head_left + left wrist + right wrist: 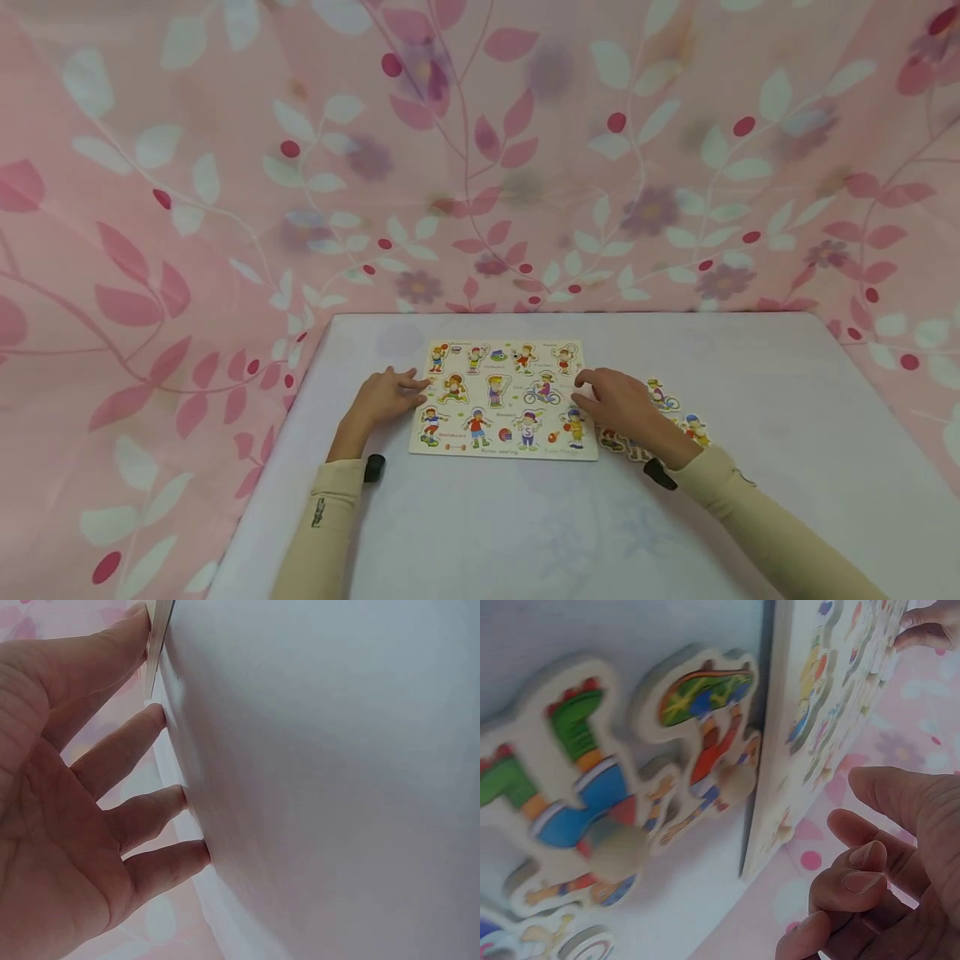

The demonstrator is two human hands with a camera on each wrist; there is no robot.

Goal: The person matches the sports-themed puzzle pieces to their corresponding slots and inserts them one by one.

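Note:
A cream wooden peg puzzle board (474, 385) with pictures of children at sports lies flat on the table. At its left edge is my left hand (384, 396), fingers spread. In the left wrist view the thumb (124, 645) touches the board's edge (154, 664), while other fingertips rest on the tabletop. My right hand (621, 408) hovers by the board's right edge, fingers loosely bent and holding nothing. Beneath and beside it lie loose puzzle pieces, including a cyclist (663, 396), a skateboarder (712, 742) and a roller skater (592, 795), with round knobs on some; the hand partly hides the pile.
The table (480, 533) wears a pale cloth and ends at a back edge against a pink floral curtain (480, 167). Black wrist cameras sit under the left wrist (374, 468) and the right wrist (660, 474).

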